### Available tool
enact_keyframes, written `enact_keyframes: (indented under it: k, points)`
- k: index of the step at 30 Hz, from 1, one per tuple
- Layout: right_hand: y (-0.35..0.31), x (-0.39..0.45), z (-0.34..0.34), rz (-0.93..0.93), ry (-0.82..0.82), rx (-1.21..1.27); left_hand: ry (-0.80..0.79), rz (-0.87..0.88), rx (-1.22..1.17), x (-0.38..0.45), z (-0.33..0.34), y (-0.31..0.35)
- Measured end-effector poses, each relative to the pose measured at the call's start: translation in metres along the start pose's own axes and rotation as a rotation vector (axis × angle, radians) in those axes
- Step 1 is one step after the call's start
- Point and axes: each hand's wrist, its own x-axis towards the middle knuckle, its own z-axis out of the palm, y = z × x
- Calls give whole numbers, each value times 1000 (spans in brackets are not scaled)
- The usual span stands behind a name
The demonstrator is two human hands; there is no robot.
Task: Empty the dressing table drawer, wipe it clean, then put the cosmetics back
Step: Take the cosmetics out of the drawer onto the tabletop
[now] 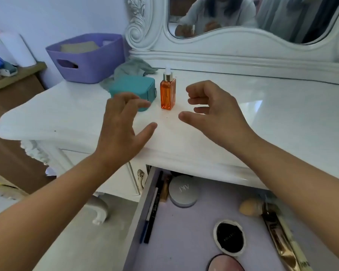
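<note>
The drawer [139, 210] is pulled open below the white tabletop [262, 118]. Inside lie a round grey compact [184, 190], black pencils [153, 210], a beige sponge [250, 207], a black round puff [229, 237], a pink round case [226, 264] and a gold tube [282, 243]. An orange dropper bottle [168, 90] stands upright on the tabletop beside a teal box [133, 89]. My left hand [121, 126] hovers open just in front of the teal box. My right hand [213, 112] hovers with curled fingers to the right of the bottle, holding nothing.
A purple basket [86, 59] sits at the back left of the tabletop with a grey cloth [133, 68] next to it. A white-framed mirror [252, 16] rises at the back. A wooden shelf [14, 75] with clutter stands to the left.
</note>
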Motion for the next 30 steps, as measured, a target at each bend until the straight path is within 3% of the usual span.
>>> enact_keyframes:
  k: [3,6,9,12,15,18,21,26,30]
  points:
    - [3,-59,-19,-144,-74,-7,-34,166,-97,-53,-5,25]
    - [23,-112,-31,-240,-137,-81,-179,345,-173,-96,4,48]
    - [53,-153,-34,-235,-210,-150,-300,491,-166,-116,12,61]
    - [78,-174,-31,-91,-298,-189,-410,507,-156,-126,15,59]
    - [93,-183,-30,12,-498,-297,-630,576,-158,-138,16,56]
    - [103,-188,-32,-24,-738,-402,-839,722,-140,-141,18,63]
    - [111,-194,-32,-73,-894,-467,-932,852,-157,-138,24,79]
    - [120,-195,-31,-149,-885,-506,-1044,968,-185,-143,41,107]
    - [125,-199,-48,-92,-806,-543,-1098,1080,-160,-150,55,117]
